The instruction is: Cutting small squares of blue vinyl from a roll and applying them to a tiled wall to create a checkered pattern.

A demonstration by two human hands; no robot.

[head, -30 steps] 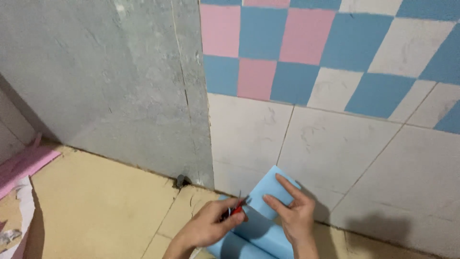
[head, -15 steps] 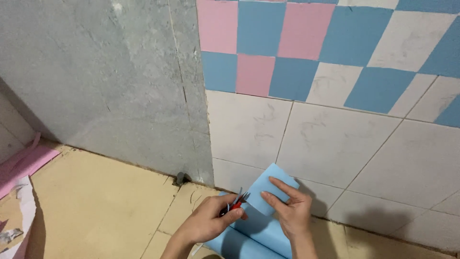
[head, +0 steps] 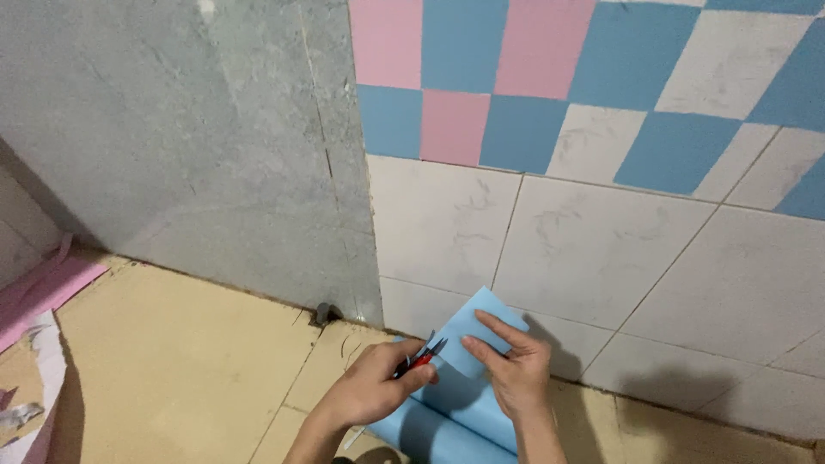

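Blue sheet [head: 468,331]: thin, flexible, matte self-coloured film; upper corner held flat against the white wall tile [head: 601,258] near the floor, lower part curling into a loose roll [head: 447,430] on the floor.

Left hand [head: 374,391]: closed round red-handled snips [head: 421,357]; short dark blades parted a little, tips at the sheet's left edge.

Right hand [head: 507,365]: open, fingers spread and pressed flat on the sheet, pinning it to the tile; nothing gripped.

Handling note, as judgement: best cut with the sheet kept taut under the flat hand, blades kept square to the edge, short bites taken rather than one long one, fingertips held well off the cutting line; roll below likely to drag the film down if pressure slackened.

Wall, right: glazed ceramic tiles, white with faint grey veining, thin grout lines; upper rows covered in pink [head: 541,47] and blue [head: 632,51] squares set as a chequer.

Wall, left: bare grey cement render [head: 189,146], mottled, with a vertical crack near the corner.

Floor [head: 180,369]: pale yellow tiles, smooth, dull, joints dark. Pink sheet [head: 39,292] and torn white backing paper [head: 34,395] at far left, well apart from the hands.
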